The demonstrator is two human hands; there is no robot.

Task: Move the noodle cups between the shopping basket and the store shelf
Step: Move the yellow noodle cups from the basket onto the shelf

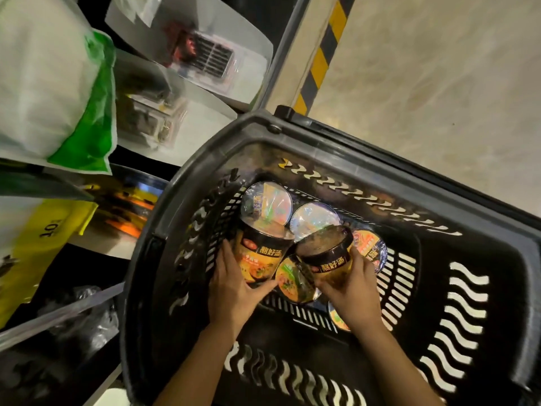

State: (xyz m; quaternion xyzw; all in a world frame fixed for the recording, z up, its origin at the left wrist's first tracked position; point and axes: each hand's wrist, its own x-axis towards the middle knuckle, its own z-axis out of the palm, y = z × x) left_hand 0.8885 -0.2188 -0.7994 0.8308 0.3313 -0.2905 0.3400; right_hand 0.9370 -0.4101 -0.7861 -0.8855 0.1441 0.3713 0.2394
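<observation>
The black basket has noodle cups in it. The left hand grips one cup, tipped over. The right hand grips another cup, tipped too.

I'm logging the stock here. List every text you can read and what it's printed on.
"熬好汤": on the band of the noodle cup held by the left hand.
"熬好汤": on the noodle cup held by the right hand.
"10": on the yellow bag on the shelf, seen rotated; uncertain.
Cup lids and smaller print: too blurred to read.
</observation>
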